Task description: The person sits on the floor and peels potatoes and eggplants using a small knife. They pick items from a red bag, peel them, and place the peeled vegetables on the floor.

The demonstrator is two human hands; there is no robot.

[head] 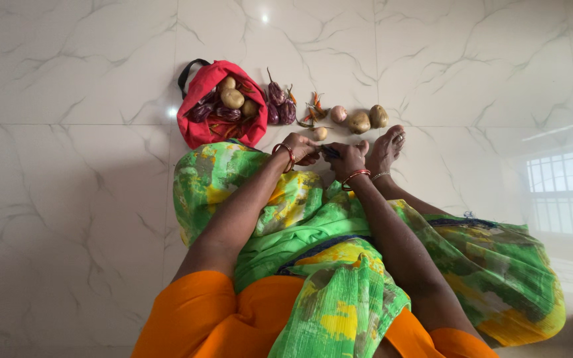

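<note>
— While the marble floor (67, 166) is seen from above, what is gripped by the hands?

— A small dark object (329, 152) is held between the left hand (300, 147) and the right hand (346, 159), both curled closed around it above the lap; its kind cannot be made out, most of it being hidden by the fingers.

— What is laid out beyond them?

— A red cloth bag (220, 106) is shown open, potatoes (232, 98) and small purple eggplants (213, 113) partly buried inside. More eggplants (280, 106), chillies (314, 106) too small to be read clearly, an onion (338, 114) and two loose potatoes (367, 119) are ranged just beside a bare foot (386, 149). The legs are concealed by a green sari (286, 219).
</note>
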